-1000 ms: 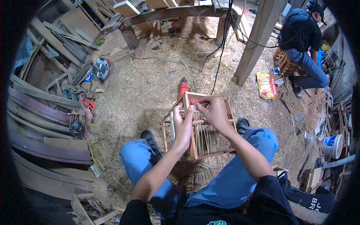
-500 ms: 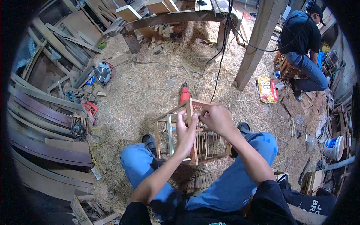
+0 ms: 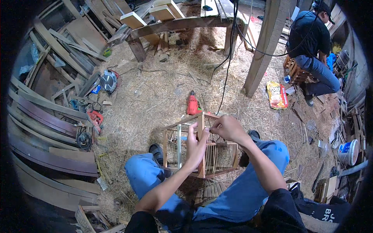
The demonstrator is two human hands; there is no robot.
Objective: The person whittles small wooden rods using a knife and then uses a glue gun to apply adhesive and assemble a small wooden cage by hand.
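Between my knees stands a small wooden cage frame (image 3: 201,167) with square corner posts and rows of thin sticks along its right side. My left hand (image 3: 196,149) is wrapped round the nearest upright post, its thumb and fingers on either side of the wood. Just right of that post, close to the frame's top, my right hand (image 3: 230,129) has its fingertips pinched together. Whatever sits in that pinch is too small to make out. A red power drill (image 3: 192,105) lies on the floor right behind the frame.
Wood shavings cover the floor. A circular saw (image 3: 108,81), red power tool (image 3: 95,117) and curved boards (image 3: 50,155) lie left. A wooden post (image 3: 268,46) and hanging black cable (image 3: 227,77) rise ahead. Another person (image 3: 311,42) sits far right, near a snack bag (image 3: 277,95) and white bucket (image 3: 347,152).
The whole view has shifted slightly, so the cage frame and drill appear a little lower. My left hand keeps its hold on the post, and my right hand stays pinched beside it.
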